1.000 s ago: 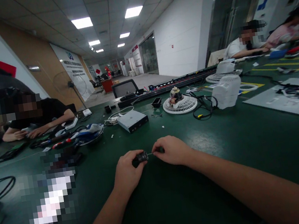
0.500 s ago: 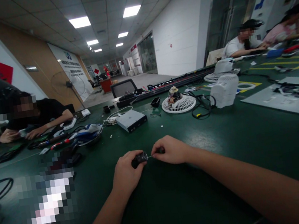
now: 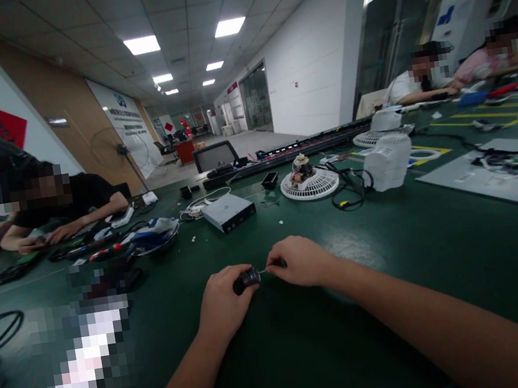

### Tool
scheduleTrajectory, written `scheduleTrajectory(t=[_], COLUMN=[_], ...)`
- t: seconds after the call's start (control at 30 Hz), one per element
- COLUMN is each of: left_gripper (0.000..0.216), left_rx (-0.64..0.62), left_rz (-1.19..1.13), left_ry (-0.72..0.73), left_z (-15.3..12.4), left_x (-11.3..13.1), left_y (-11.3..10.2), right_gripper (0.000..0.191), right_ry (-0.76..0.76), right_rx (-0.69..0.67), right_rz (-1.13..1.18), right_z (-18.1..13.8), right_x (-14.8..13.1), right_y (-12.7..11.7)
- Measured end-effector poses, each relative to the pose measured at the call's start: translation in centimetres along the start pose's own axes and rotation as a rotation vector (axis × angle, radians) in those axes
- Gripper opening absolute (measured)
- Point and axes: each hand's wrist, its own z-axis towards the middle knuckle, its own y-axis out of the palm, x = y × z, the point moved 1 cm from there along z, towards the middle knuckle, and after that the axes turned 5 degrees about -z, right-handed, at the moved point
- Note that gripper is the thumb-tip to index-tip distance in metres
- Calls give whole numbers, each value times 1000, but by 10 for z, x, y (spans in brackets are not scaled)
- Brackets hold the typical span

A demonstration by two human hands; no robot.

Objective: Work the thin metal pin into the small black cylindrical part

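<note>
Above the green table point(image 3: 398, 277), my left hand point(image 3: 221, 300) is wrapped round a small dark cylinder point(image 3: 249, 278) with a bright ring at its right end. My right hand point(image 3: 301, 262) has thumb and forefinger pinched on a thin, pale, wire-like piece point(image 3: 263, 272). This piece spans the short gap between my fingertips and the ringed end of the cylinder; whether it goes inside cannot be made out. The cylinder lies roughly level, and its back part is hidden in my left palm.
Beyond my hands lie a silver disc drive point(image 3: 228, 211), a small black tray point(image 3: 270, 180), a round white grille with a motor point(image 3: 310, 183) and a white housing point(image 3: 388, 162) with black cable. A grey board point(image 3: 504, 173) lies right. Co-workers sit left point(image 3: 80, 201) and right point(image 3: 411, 85).
Both hands have shifted slightly right with the cylinder and the thin piece still held. The whole view has dipped a little. On the left, a co-worker's arm has moved.
</note>
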Motion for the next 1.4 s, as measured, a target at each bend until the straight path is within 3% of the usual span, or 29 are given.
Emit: scheduleTrajectory(t=[0.1,0.23,0.37,0.5,0.67,0.8,0.97,1.17,1.4], left_gripper=[30,31,30,32,32,32,31,31,31], left_rx=[2,3,-22,-20,-37,-6,31,42,20], left_rz=[-10,-20,-30,-45,-42,-44,-42,-33,-51], left_ry=[-13,-25,-2,19,39,0,-67,-141,-115], left_z=[0,1,0,-1,-1,-1,0,0,1], left_x=[0,-1,-1,-2,-1,-3,-7,-6,-6], left_y=[-1,-1,1,2,2,2,2,1,2], right_gripper=[20,22,20,22,21,21,34,28,25], right_ry=[-74,11,-13,5,-10,58,138,279,268], right_rx=[-31,44,-57,-3,-91,1,-130,52,-88], right_rz=[53,22,23,24,76,-10,-62,-60,44], right_z=[0,1,0,-1,0,0,-1,6,7], right_x=[-2,-2,-3,-3,-3,-1,4,11,16], right_y=[-1,-2,-3,-5,-1,-2,-1,1,6])
